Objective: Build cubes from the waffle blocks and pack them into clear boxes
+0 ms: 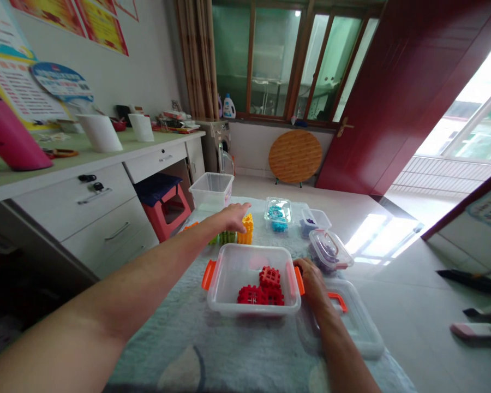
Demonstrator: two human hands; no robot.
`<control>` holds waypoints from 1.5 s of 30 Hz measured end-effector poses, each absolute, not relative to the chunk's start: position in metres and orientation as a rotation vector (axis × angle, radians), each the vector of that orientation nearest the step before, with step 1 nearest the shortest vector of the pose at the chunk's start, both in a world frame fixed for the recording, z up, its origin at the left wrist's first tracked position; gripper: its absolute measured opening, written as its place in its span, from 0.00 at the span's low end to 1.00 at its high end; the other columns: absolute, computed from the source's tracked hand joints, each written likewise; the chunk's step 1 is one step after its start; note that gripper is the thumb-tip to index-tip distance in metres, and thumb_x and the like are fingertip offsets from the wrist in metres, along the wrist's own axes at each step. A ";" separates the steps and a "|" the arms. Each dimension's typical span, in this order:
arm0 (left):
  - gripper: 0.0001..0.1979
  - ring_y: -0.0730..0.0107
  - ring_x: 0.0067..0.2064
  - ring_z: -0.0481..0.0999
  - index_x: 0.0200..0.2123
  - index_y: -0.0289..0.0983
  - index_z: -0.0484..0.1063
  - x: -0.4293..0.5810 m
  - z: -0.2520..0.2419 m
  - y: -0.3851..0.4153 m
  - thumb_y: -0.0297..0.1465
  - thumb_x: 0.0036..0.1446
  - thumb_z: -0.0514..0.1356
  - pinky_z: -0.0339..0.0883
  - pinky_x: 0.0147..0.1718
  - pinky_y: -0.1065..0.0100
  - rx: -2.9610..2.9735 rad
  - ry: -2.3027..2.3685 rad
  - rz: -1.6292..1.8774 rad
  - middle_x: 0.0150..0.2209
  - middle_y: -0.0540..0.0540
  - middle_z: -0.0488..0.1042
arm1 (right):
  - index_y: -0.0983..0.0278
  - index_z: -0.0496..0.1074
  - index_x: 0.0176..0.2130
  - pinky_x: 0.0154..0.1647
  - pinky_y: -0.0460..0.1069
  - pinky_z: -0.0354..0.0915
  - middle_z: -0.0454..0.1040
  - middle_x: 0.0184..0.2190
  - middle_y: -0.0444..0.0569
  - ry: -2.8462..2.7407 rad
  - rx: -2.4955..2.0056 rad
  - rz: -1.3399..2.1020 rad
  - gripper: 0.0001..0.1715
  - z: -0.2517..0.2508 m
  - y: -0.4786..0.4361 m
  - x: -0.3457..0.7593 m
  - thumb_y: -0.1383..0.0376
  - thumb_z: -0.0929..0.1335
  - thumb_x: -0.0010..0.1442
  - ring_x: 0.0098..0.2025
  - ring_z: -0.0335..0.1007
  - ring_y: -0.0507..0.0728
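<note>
A clear plastic storage box (251,309) with orange latches stands in front of me on the cloth-covered table, with several red building blocks (270,277) inside. My right hand (310,277) grips its right side by the orange latch, fingers curled at the rim. Beyond the box, my left hand (234,217) reaches out with its fingers extended, just over the yellow blocks (246,231); whether it touches them I cannot tell. Green blocks (227,237) stand left of the yellow ones, partly under my forearm. A clear lid (362,322) with an orange handle lies to the right, beneath my right forearm.
An open clear bin (210,191) stands at the table's far left. Toward the far right are a container with blue blocks (278,213), a small tub (319,219) and a lidded box with purple pieces (330,250). A desk (102,191) and red stool (167,210) flank the left.
</note>
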State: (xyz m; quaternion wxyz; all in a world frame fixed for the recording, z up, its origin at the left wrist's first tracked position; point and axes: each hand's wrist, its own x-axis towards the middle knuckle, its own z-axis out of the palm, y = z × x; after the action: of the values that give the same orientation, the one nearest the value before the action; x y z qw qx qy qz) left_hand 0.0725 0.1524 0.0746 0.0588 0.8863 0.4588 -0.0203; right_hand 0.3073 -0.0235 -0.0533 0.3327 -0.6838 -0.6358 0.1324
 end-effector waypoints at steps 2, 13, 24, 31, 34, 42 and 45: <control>0.52 0.53 0.57 0.69 0.65 0.33 0.47 0.077 0.066 0.158 0.35 0.39 0.70 0.64 0.50 0.65 2.648 1.409 -0.104 0.57 0.33 0.68 | 0.65 0.73 0.30 0.34 0.48 0.58 0.70 0.29 0.49 -1.656 -1.801 0.349 0.14 -0.054 -0.023 0.307 0.65 0.60 0.56 0.32 0.65 0.55; 0.57 0.55 0.47 0.76 0.67 0.34 0.39 0.086 0.046 0.168 0.34 0.39 0.69 0.68 0.40 0.66 2.642 1.426 -0.149 0.49 0.38 0.76 | 0.64 0.71 0.29 0.34 0.47 0.57 0.69 0.29 0.47 -1.666 -1.792 0.329 0.13 -0.057 -0.022 0.308 0.67 0.59 0.57 0.32 0.64 0.54; 0.53 0.57 0.47 0.76 0.65 0.36 0.45 0.079 0.050 0.166 0.38 0.39 0.69 0.67 0.39 0.68 2.688 1.446 -0.125 0.47 0.39 0.77 | 0.65 0.72 0.29 0.35 0.47 0.58 0.70 0.30 0.49 -1.660 -1.754 0.335 0.13 -0.058 -0.022 0.309 0.66 0.60 0.56 0.33 0.64 0.55; 0.49 0.58 0.46 0.77 0.65 0.36 0.46 0.073 0.072 0.156 0.40 0.43 0.66 0.66 0.39 0.69 2.742 1.425 -0.019 0.46 0.41 0.77 | 0.65 0.73 0.30 0.35 0.47 0.59 0.70 0.29 0.48 -1.658 -1.777 0.331 0.13 -0.055 -0.022 0.308 0.65 0.61 0.56 0.33 0.65 0.55; 0.47 0.57 0.47 0.76 0.64 0.36 0.48 0.069 0.091 0.140 0.40 0.44 0.66 0.66 0.40 0.68 2.782 1.335 0.130 0.46 0.40 0.77 | 0.64 0.73 0.31 0.36 0.47 0.59 0.71 0.30 0.48 -1.678 -1.771 0.339 0.13 -0.052 -0.023 0.308 0.66 0.60 0.56 0.34 0.65 0.55; 0.37 0.62 0.43 0.77 0.59 0.41 0.61 0.055 0.111 0.061 0.36 0.44 0.65 0.65 0.40 0.69 2.732 0.907 0.188 0.44 0.45 0.77 | 0.64 0.74 0.32 0.35 0.47 0.60 0.71 0.31 0.49 -1.690 -1.797 0.362 0.13 -0.050 -0.024 0.307 0.68 0.60 0.56 0.35 0.66 0.55; 0.34 0.61 0.42 0.77 0.56 0.40 0.64 0.053 0.096 0.042 0.35 0.44 0.64 0.66 0.39 0.69 2.706 0.855 0.088 0.42 0.46 0.78 | 0.65 0.74 0.32 0.36 0.47 0.60 0.71 0.31 0.49 -1.706 -1.798 0.363 0.13 -0.052 -0.024 0.308 0.67 0.60 0.55 0.35 0.65 0.55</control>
State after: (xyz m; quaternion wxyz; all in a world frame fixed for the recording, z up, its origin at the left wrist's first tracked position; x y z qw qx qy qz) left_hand 0.0532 0.0416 0.0962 0.1505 0.9422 0.2978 0.0307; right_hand 0.3077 -0.0244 -0.0521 0.3131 -0.6817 -0.6468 0.1376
